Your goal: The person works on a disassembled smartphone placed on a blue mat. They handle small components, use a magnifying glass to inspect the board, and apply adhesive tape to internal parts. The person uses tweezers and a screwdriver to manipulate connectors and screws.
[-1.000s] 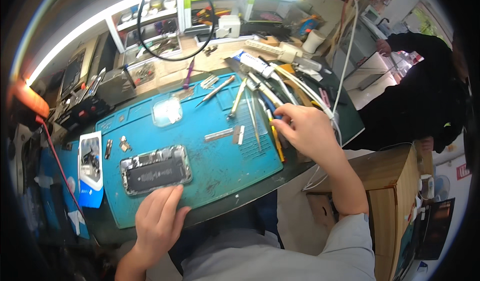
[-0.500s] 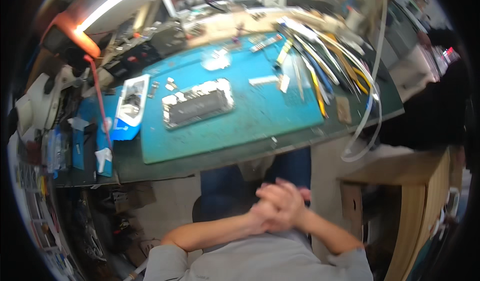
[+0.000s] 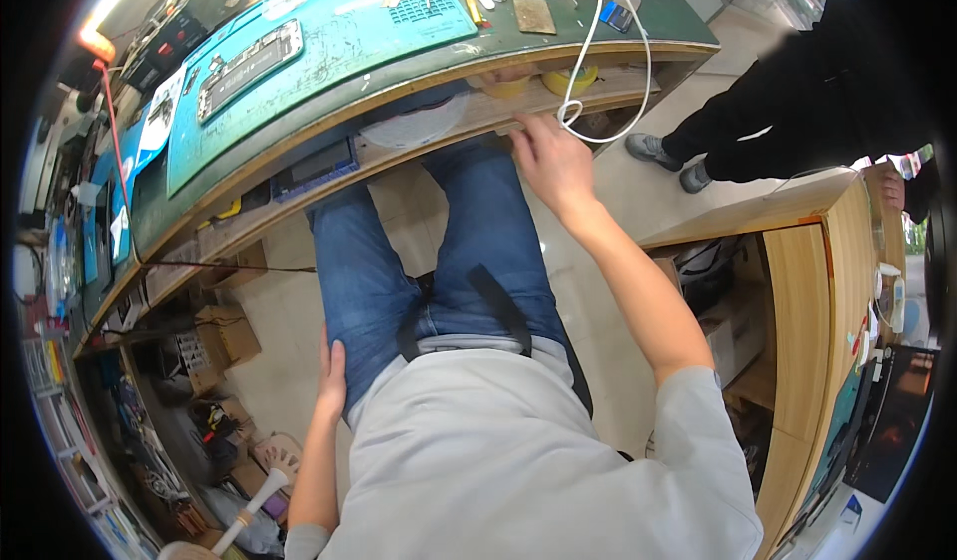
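Note:
My right hand [image 3: 560,166] is at the front edge of the wooden shelf [image 3: 419,149] under the workbench, its bent fingers closed over that edge; the fingertips are partly hidden. Just beside it hangs a loop of white cable [image 3: 649,72]. My left hand [image 3: 333,373] lies along the side of my left thigh, fingers stretched out, holding nothing. On the teal mat [image 3: 329,87] lies an opened phone [image 3: 249,70] with its dark battery and inner parts bare, away from both hands.
Yellow rolls [image 3: 570,80] and a blue-framed flat item [image 3: 314,171] sit on the shelf. A brown square pad [image 3: 534,16] and several hand tools lie on the bench. A person in dark trousers [image 3: 733,112] stands at the right, beyond a wooden cabinet [image 3: 797,331].
My clasped hands have come apart: the right went forward to the shelf edge, the left down beside my thigh. The view has tilted down, showing my legs and the shelf.

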Available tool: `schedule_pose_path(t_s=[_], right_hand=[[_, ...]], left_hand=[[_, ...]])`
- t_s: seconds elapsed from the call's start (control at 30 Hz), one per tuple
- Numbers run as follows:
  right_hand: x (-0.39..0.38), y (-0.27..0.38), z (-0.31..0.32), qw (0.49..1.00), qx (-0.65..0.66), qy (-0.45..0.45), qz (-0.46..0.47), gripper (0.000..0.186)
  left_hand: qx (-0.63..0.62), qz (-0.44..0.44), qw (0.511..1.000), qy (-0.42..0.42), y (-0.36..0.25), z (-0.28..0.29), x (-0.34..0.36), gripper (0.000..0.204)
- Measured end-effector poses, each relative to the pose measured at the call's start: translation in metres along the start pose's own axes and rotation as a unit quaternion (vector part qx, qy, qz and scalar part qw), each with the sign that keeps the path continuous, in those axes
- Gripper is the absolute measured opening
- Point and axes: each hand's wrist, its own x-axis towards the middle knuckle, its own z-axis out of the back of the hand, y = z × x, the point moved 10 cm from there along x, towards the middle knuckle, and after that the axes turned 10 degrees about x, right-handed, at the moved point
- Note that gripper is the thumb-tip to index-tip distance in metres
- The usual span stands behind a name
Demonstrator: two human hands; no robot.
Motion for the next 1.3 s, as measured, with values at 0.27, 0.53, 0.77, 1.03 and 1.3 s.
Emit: schedule_pose_path(t_s=[0.27, 0.53, 0.77, 1.03, 1.3], right_hand=[[0.064, 0.056, -0.082, 0.993, -0.017, 0.009, 0.113, 0.023], [-0.035, 0.116, -0.039, 0.956, 0.148, 0.047, 0.25, 0.019], [-0.064, 0.172, 0.024, 0.9, 0.206, 0.093, 0.372, 0.03], [0.189, 0.052, 0.086, 0.993, 0.091, -0.02, 0.072, 0.021], [0.267, 0.013, 0.079, 0.998, -0.054, 0.009, 0.017, 0.034]], left_hand=[[-0.069, 0.116, 0.99, -0.051, 0.059, -0.004, -0.06, 0.08], [-0.351, -0.119, 0.921, -0.117, -0.132, 0.084, -0.028, 0.057], [-0.616, -0.135, 0.762, 0.15, -0.266, 0.094, 0.001, 0.042], [-0.42, -0.24, 0.849, 0.212, -0.283, 0.101, 0.036, 0.072], [-0.416, -0.19, 0.825, 0.331, -0.291, 0.054, 0.047, 0.076]])
